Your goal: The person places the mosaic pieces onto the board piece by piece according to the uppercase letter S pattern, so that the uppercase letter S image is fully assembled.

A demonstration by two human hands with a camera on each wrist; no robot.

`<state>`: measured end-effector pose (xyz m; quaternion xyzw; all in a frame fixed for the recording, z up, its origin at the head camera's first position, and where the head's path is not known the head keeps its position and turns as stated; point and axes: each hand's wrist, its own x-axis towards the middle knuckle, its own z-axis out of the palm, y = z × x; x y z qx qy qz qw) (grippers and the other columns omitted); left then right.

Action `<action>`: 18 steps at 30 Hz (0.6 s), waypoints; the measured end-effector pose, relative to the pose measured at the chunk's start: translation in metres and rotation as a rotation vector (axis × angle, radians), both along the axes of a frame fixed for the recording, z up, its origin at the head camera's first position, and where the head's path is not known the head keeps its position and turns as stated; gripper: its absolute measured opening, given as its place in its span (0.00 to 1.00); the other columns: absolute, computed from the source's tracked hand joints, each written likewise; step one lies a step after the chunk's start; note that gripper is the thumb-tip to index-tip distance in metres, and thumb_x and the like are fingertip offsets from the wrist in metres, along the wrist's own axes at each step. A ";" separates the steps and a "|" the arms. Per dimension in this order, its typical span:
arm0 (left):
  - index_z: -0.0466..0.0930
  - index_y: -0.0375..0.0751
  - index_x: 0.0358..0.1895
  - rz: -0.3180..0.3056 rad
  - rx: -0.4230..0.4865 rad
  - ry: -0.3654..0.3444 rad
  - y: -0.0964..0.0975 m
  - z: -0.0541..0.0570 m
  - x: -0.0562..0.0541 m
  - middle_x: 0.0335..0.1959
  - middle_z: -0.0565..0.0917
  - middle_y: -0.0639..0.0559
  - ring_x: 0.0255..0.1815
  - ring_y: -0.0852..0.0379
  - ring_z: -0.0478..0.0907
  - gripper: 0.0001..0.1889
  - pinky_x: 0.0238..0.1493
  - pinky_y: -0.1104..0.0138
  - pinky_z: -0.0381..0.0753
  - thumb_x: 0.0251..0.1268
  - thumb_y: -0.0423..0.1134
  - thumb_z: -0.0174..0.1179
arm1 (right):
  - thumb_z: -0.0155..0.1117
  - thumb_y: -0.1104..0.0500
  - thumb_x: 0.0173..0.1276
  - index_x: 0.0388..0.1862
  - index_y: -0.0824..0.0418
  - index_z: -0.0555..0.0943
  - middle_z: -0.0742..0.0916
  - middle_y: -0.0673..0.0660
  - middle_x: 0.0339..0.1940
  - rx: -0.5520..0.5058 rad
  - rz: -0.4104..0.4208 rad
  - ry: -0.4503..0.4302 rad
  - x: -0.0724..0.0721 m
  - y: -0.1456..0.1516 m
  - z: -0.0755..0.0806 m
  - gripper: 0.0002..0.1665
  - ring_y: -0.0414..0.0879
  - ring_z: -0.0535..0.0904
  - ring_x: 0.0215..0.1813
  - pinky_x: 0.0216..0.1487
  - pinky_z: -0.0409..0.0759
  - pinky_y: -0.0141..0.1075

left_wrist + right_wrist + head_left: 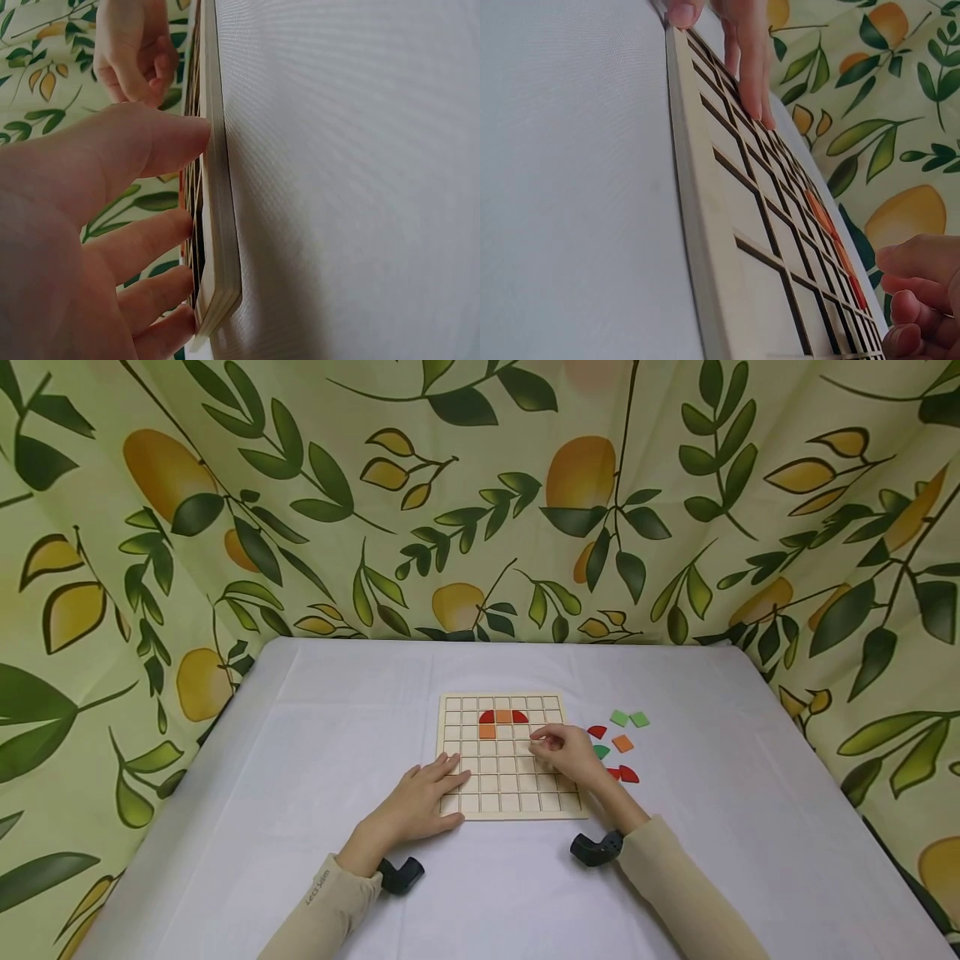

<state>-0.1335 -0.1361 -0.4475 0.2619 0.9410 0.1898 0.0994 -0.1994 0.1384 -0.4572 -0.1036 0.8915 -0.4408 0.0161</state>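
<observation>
A pale wooden grid board (510, 783) lies on the table. Near its far side sit two orange square tiles (503, 717) (487, 732), one below the other's row, and two red quarter-round tiles (487, 717) (520, 717). My left hand (420, 797) rests on the board's near left corner, fingers spread on the grid, thumb at the near edge in the left wrist view. Over the board's right part is my right hand (566, 752), fingers curled with thumb and fingertips close together. Whether a tile is between them is hidden.
Right of the board lie loose tiles: green squares (618, 718), an orange square (622, 743), a green quarter-round (601, 751) and red quarter-rounds (628, 774). A white cloth (337, 718) covers the table. A leaf-and-fruit patterned curtain (480, 527) stands behind. Black devices (596, 849) sit at both wrists.
</observation>
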 end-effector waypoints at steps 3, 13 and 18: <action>0.68 0.46 0.69 0.001 0.002 0.000 0.000 0.000 0.000 0.76 0.61 0.43 0.78 0.43 0.57 0.33 0.72 0.39 0.59 0.60 0.50 0.61 | 0.68 0.61 0.61 0.39 0.67 0.85 0.79 0.55 0.23 0.005 -0.011 -0.003 0.002 0.004 0.000 0.11 0.38 0.68 0.26 0.26 0.65 0.25; 0.68 0.46 0.69 -0.001 -0.003 0.008 0.000 0.000 0.000 0.76 0.61 0.43 0.78 0.43 0.57 0.33 0.71 0.39 0.59 0.60 0.50 0.61 | 0.69 0.61 0.60 0.41 0.67 0.85 0.80 0.55 0.23 0.018 -0.043 -0.042 0.009 0.021 0.004 0.12 0.41 0.69 0.27 0.26 0.67 0.25; 0.68 0.46 0.69 0.000 0.002 0.012 0.000 0.000 0.000 0.76 0.62 0.43 0.78 0.43 0.58 0.33 0.71 0.39 0.59 0.60 0.50 0.62 | 0.69 0.60 0.60 0.40 0.67 0.85 0.79 0.54 0.23 0.056 -0.053 -0.024 0.012 0.031 0.007 0.12 0.38 0.68 0.26 0.25 0.66 0.24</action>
